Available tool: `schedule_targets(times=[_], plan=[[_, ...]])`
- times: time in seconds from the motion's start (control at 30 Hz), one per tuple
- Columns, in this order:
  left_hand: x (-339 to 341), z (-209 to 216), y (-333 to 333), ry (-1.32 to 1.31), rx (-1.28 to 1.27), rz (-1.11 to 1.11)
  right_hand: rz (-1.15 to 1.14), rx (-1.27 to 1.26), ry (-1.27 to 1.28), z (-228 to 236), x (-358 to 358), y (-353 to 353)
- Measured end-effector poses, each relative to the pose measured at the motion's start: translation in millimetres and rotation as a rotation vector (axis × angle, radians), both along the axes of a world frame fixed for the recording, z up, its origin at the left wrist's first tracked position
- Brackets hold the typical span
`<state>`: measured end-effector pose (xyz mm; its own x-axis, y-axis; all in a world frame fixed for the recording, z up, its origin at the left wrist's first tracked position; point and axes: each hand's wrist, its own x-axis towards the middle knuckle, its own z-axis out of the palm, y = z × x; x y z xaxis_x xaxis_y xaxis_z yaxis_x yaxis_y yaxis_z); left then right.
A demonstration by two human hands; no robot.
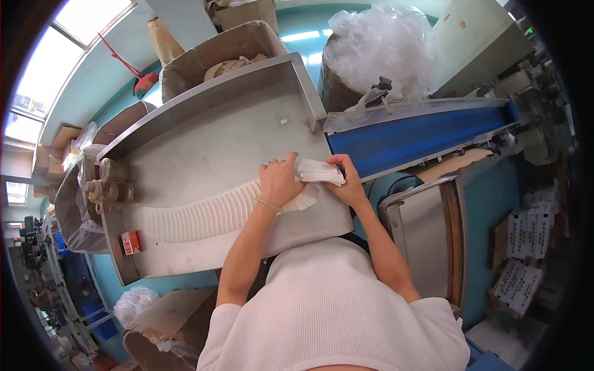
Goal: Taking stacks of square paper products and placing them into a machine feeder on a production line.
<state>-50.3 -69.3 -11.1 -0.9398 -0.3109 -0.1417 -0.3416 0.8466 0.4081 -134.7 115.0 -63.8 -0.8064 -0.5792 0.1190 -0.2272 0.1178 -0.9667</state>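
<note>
Between my two hands is a short stack of thin white packets, held just above the steel tray table. My right hand is closed round its right end, with thumb and fingers on opposite sides. My left hand is closed at the left end, and part of the stack is hidden behind its fingers. Under my left wrist, a long, curved row of overlapping white packets lies across the tray table. What is inside the packets cannot be made out.
A blue conveyor belt meets the tray table's right side. A small red and white box and tape rolls sit at its left end. Beyond the raised rim stand a cardboard box and a bin heaped with clear plastic.
</note>
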Motion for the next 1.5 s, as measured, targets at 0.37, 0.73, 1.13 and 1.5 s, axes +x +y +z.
schedule_targets(times=[0.37,0.73,1.13,1.5], plan=[[3,-5,-1,0.071,0.032,0.013,-0.06,-0.107,-0.004,-9,-4,-42],[-1,-7,-4,0.052,0.012,0.005,-0.064,-0.113,-0.121,-18,-7,-45],[8,-5,1,0.164,0.013,0.024,-0.379,0.725,0.623,31,-28,-5],[238,-34,-316,0.358,-0.478,0.904,0.134,0.36,-0.166,49,59,-44]])
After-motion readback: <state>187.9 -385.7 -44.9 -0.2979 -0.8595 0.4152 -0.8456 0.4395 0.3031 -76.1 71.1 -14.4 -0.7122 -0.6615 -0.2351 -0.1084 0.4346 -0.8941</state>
